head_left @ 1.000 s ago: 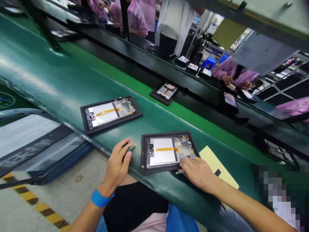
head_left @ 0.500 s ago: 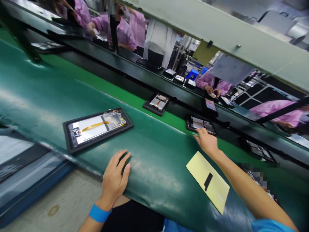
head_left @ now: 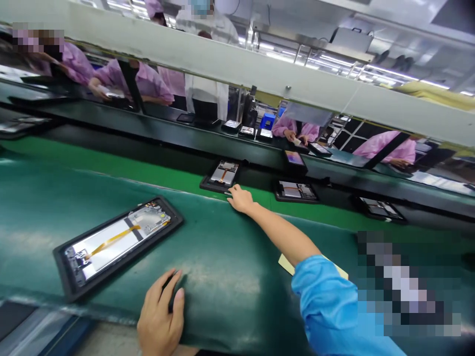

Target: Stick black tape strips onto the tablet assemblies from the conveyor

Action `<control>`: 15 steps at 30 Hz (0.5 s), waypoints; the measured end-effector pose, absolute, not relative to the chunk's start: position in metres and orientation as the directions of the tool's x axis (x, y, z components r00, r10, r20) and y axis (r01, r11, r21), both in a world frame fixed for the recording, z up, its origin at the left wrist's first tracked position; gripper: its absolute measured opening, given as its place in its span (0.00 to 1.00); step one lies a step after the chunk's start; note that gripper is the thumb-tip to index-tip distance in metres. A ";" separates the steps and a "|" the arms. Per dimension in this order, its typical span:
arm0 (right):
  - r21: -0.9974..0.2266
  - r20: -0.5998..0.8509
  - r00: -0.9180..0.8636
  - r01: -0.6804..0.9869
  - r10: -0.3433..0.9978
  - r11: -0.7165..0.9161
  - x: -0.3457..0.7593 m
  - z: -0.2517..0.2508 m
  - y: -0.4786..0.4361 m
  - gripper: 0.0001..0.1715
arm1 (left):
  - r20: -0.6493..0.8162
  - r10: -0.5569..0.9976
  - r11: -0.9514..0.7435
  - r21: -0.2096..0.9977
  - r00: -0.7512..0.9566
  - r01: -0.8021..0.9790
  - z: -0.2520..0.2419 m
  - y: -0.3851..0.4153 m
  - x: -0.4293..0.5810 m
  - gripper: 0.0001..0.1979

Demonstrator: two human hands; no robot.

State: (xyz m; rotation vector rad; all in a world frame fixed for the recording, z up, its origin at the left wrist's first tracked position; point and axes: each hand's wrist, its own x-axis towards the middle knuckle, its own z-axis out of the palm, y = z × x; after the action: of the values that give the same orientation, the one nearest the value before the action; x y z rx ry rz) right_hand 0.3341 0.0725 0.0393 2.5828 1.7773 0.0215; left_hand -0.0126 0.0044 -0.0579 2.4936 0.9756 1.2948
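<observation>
My right hand reaches out across the bench to the near right corner of a black tray on the green strip. Its fingertips are at the tray's edge, fingers a little bent and apart; whether they touch is unclear. In that tray sits an opened phone with an orange ribbon cable. My left hand hovers low over the near side of the bench, thumb apart from the fingers, holding nothing. To its upper left, another black tray holds a larger-looking opened phone with a yellow-orange ribbon cable.
A yellow card lies partly under my right arm on the green bench mat. More trayed phones stand along the green strip. Across the line, co-workers in pink handle parts. A pale beam spans above.
My right hand has moved left, from the tray farther right to the corner of the tray with the orange ribbon. The view has shifted; my left hand keeps much the same pose.
</observation>
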 end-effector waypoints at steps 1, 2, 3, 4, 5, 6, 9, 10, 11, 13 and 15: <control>0.004 0.003 0.366 0.930 0.930 -0.366 0.335 0.038 0.078 0.23 | 0.671 0.615 -0.775 0.420 0.413 0.473 -0.059 0.005 -0.013 0.16; -0.003 -0.001 0.376 0.927 0.927 -0.376 0.336 0.036 0.081 0.22 | 0.672 0.614 -0.776 0.417 0.415 0.473 -0.059 0.005 -0.013 0.16; -0.007 -0.005 0.385 0.923 0.923 -0.385 0.337 0.035 0.084 0.21 | 0.671 0.612 -0.778 0.414 0.419 0.473 -0.059 0.006 -0.013 0.16; -0.009 -0.008 0.393 0.919 0.919 -0.393 0.339 0.034 0.085 0.20 | 0.670 0.611 -0.779 0.411 0.422 0.474 -0.059 0.006 -0.013 0.16; -0.010 -0.011 0.400 0.916 0.916 -0.400 0.341 0.034 0.086 0.20 | 0.670 0.611 -0.778 0.409 0.422 0.476 -0.059 0.006 -0.013 0.15; -0.011 -0.014 0.405 0.914 0.914 -0.405 0.342 0.034 0.086 0.19 | 0.670 0.611 -0.777 0.408 0.421 0.479 -0.059 0.007 -0.012 0.15; -0.007 -0.016 0.408 0.913 0.913 -0.408 0.344 0.038 0.085 0.18 | 0.671 0.619 -0.769 0.413 0.409 0.487 -0.057 0.007 -0.011 0.15; -0.006 -0.017 0.401 0.916 0.916 -0.401 0.344 0.040 0.084 0.17 | 0.669 0.623 -0.766 0.417 0.405 0.490 -0.056 0.007 -0.011 0.15; -0.005 -0.017 0.391 0.920 0.920 -0.391 0.344 0.042 0.082 0.17 | 0.667 0.627 -0.763 0.421 0.402 0.492 -0.056 0.007 -0.011 0.15; -0.004 -0.013 0.364 0.931 0.931 -0.364 0.343 0.049 0.076 0.16 | 0.647 0.646 -0.749 0.436 0.405 0.499 -0.057 0.008 -0.012 0.16; -0.008 0.001 0.327 0.945 0.945 -0.327 0.342 0.056 0.066 0.16 | 0.621 0.661 -0.740 0.452 0.420 0.497 -0.059 0.009 -0.014 0.17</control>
State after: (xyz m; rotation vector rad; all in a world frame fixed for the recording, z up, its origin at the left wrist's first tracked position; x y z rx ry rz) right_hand 0.3417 0.0664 0.0563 2.5642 1.8267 -0.0059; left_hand -0.0136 0.0091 -0.0594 2.4741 1.0240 1.2197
